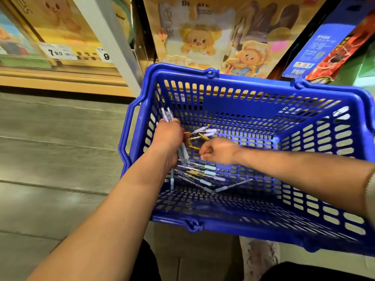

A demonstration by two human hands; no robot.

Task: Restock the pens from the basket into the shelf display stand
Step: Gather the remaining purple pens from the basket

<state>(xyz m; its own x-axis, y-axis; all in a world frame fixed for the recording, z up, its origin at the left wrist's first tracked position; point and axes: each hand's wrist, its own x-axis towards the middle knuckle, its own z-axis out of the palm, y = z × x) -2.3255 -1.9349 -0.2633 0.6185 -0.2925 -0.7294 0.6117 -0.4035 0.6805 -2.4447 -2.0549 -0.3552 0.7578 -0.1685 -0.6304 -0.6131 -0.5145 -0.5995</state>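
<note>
A blue plastic basket [263, 92] with slotted walls sits in front of me, below the shelves. Both my hands reach down into it. My left hand [167, 136] grips a bundle of pens [168, 115], whose ends stick out above and below the fist. My right hand [218, 150] has its fingers curled just above the basket floor, pinching at a pen with a yellow clip [193, 147]; the grip itself is hard to make out. Several loose pens [205, 173] with clear barrels and pale grips lie scattered on the basket floor.
Behind the basket stand cartoon bear product cards [194, 41]. A wooden shelf edge with price tags [54, 52] runs at the upper left, past a white upright post [113, 37]. Blue and red boxes [324, 43] lean at the upper right. Grey floor [50, 149] lies to the left.
</note>
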